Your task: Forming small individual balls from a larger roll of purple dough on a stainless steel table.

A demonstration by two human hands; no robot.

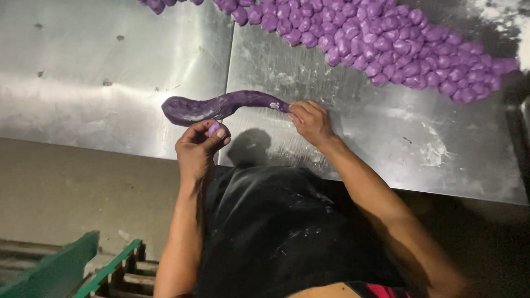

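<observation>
A long purple dough rope (228, 104) lies curved on the steel table (98, 72). My right hand (311, 122) grips the rope's right end. Just below the rope's thick left end, my left hand (199, 148) pinches a small purple dough piece (215, 129) between thumb and fingers. A wide band of several small purple dough pieces (384, 39) runs across the far side of the table, from the top middle to the right.
The table is made of two steel sheets with a seam (230, 74) between them, smeared with flour on the right. A green crate frame (76, 279) stands at the lower left by the floor. My black shirt (280, 236) fills the bottom centre.
</observation>
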